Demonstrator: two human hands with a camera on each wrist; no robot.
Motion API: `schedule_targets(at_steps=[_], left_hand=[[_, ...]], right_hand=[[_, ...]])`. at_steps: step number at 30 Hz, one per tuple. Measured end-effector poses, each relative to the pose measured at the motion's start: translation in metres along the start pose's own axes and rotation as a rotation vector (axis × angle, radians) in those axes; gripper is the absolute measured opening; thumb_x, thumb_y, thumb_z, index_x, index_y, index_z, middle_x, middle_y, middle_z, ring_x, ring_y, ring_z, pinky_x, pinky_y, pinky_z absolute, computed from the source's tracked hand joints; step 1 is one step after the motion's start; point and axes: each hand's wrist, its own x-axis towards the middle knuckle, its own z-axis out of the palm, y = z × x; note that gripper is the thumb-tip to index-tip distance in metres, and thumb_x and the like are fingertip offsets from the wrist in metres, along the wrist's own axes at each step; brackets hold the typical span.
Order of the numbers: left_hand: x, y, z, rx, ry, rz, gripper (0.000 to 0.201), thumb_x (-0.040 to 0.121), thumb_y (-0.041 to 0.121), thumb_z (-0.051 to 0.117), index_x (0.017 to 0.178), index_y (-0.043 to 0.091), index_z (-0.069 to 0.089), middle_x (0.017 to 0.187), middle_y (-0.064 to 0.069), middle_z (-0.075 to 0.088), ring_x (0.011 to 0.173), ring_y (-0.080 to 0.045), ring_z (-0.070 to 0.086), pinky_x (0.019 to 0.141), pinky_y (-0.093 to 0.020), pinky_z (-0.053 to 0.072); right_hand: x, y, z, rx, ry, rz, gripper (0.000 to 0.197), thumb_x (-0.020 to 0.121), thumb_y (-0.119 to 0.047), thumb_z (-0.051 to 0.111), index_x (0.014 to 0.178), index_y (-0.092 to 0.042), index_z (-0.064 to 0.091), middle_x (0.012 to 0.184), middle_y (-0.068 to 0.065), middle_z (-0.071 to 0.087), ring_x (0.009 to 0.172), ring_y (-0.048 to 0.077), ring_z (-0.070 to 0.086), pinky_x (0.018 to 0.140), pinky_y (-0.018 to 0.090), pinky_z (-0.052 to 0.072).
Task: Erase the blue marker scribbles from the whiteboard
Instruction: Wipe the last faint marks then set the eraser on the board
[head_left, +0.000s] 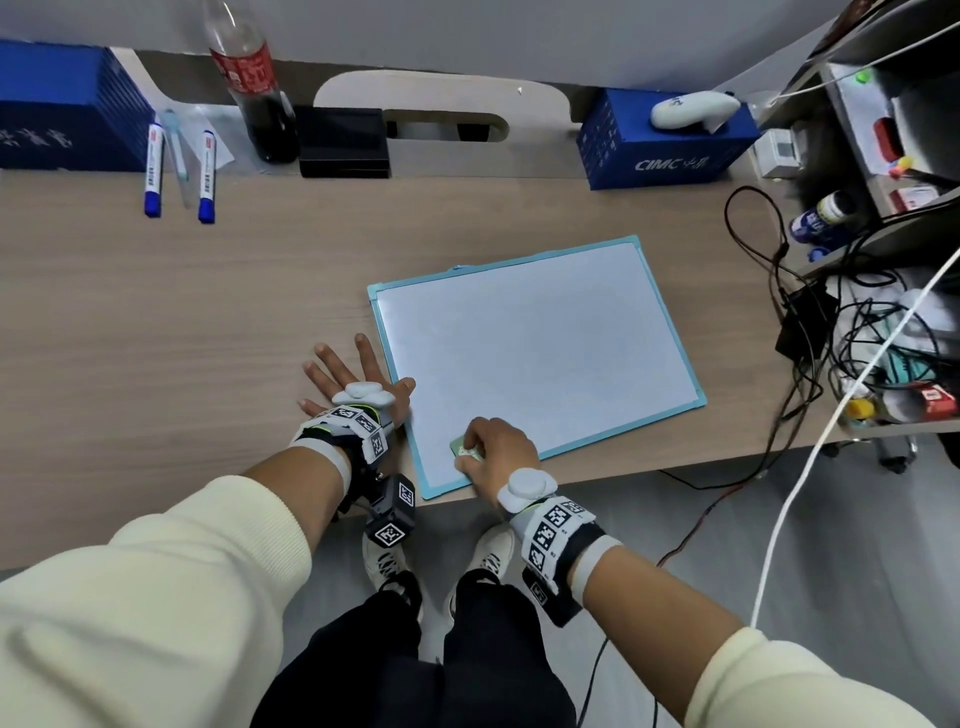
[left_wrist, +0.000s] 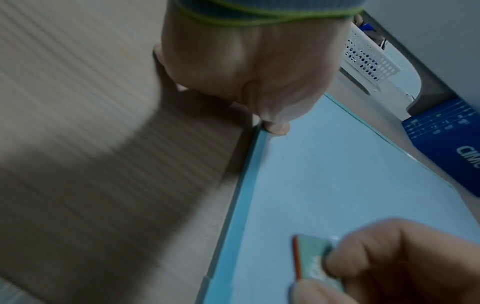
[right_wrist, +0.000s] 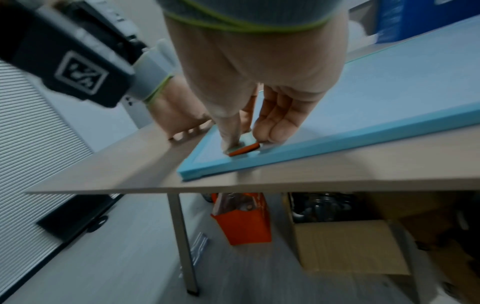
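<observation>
A whiteboard (head_left: 535, 353) with a light blue frame lies on the wooden desk; its surface looks plain white, with no blue marks that I can make out. My right hand (head_left: 493, 452) pinches a small green eraser (head_left: 462, 448) with an orange felt edge (right_wrist: 244, 150) flat on the board's near left corner. My left hand (head_left: 353, 382) lies flat on the desk with fingers spread, its thumb (left_wrist: 278, 127) touching the board's left frame (left_wrist: 244, 197). The eraser (left_wrist: 311, 255) also shows in the left wrist view.
Two blue markers (head_left: 153, 171) lie at the back left beside a dark blue box (head_left: 67, 109). A cola bottle (head_left: 254, 88), a black box (head_left: 343, 143) and a blue CIMC box (head_left: 665, 143) line the back. Tangled cables (head_left: 831, 332) crowd the right side.
</observation>
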Motion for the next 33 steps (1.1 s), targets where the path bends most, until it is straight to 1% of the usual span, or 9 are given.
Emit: schedule_targets(at_steps=[8,11,15,18,21,23,25,29,33], left_hand=[[-0.001,-0.001,0.002,0.009,0.029,-0.011,0.092,0.087,0.069,0.046,0.156,0.036,-0.005,0.163,-0.011,-0.021,0.15,-0.038,-0.018,0.113,-0.069,-0.003],[-0.004,0.0,0.005,0.044,0.061,-0.028,0.089,0.086,0.074,0.039,0.156,0.039,-0.004,0.164,-0.013,-0.014,0.151,-0.038,-0.013,0.114,-0.068,0.003],[-0.006,0.002,0.004,0.063,0.067,-0.028,0.09,0.086,0.074,0.038,0.156,0.039,-0.006,0.164,-0.013,-0.014,0.151,-0.038,-0.013,0.114,-0.068,0.004],[-0.008,0.004,0.002,0.079,0.062,-0.033,0.091,0.086,0.073,0.041,0.155,0.038,-0.007,0.164,-0.012,-0.016,0.151,-0.037,-0.013,0.114,-0.068,0.004],[-0.01,0.003,-0.006,0.099,0.037,-0.021,0.09,0.087,0.072,0.041,0.155,0.039,-0.007,0.164,-0.011,-0.017,0.151,-0.036,-0.013,0.116,-0.066,0.005],[-0.008,-0.004,-0.011,0.085,0.007,0.027,0.087,0.086,0.072,0.035,0.155,0.04,-0.005,0.164,-0.01,-0.016,0.151,-0.036,-0.015,0.115,-0.066,0.002],[-0.007,-0.014,-0.016,0.092,-0.001,0.078,0.084,0.084,0.07,0.032,0.155,0.041,-0.003,0.164,-0.008,-0.017,0.151,-0.036,-0.016,0.115,-0.068,0.0],[-0.01,-0.018,-0.021,0.18,-0.021,0.101,0.075,0.094,0.062,0.038,0.154,0.045,-0.004,0.164,-0.008,-0.019,0.151,-0.033,-0.017,0.115,-0.066,0.002],[-0.012,-0.016,-0.021,0.172,-0.021,0.087,0.075,0.094,0.062,0.039,0.153,0.046,-0.005,0.164,-0.007,-0.02,0.151,-0.033,-0.017,0.115,-0.066,0.001]], right_hand=[[0.001,-0.011,0.009,0.046,-0.056,-0.048,0.016,0.086,-0.027,0.066,0.096,-0.017,0.058,0.1,0.006,0.061,0.083,0.025,0.058,0.067,0.026,0.036],[0.011,0.016,-0.021,0.051,0.044,0.048,0.015,0.086,-0.028,0.064,0.097,-0.02,0.059,0.099,0.002,0.061,0.081,0.021,0.057,0.068,0.026,0.038],[0.033,0.035,-0.045,0.061,0.164,0.183,0.024,0.084,-0.026,0.068,0.105,-0.019,0.059,0.103,0.004,0.064,0.089,0.024,0.061,0.071,0.025,0.04],[0.042,0.007,-0.027,0.097,0.177,0.08,0.021,0.086,-0.024,0.066,0.105,-0.016,0.061,0.104,0.006,0.064,0.091,0.026,0.062,0.071,0.025,0.039],[0.024,-0.019,-0.001,0.075,0.055,-0.106,0.016,0.088,-0.021,0.061,0.103,-0.015,0.062,0.102,0.006,0.062,0.088,0.026,0.062,0.069,0.025,0.039],[0.012,-0.012,0.001,0.033,0.003,-0.176,0.018,0.087,-0.022,0.062,0.105,-0.017,0.062,0.102,0.006,0.061,0.089,0.026,0.061,0.071,0.027,0.043],[0.012,0.006,-0.012,0.027,0.027,-0.122,0.017,0.087,-0.024,0.062,0.103,-0.019,0.062,0.1,0.004,0.062,0.088,0.024,0.062,0.072,0.027,0.045],[0.045,0.025,-0.041,0.065,0.185,0.064,0.019,0.085,-0.027,0.067,0.102,-0.019,0.063,0.099,0.004,0.064,0.086,0.022,0.062,0.068,0.024,0.039],[0.061,-0.008,-0.022,0.077,0.105,-0.028,0.025,0.082,-0.023,0.068,0.106,-0.02,0.062,0.105,0.004,0.063,0.092,0.023,0.062,0.072,0.024,0.039]])
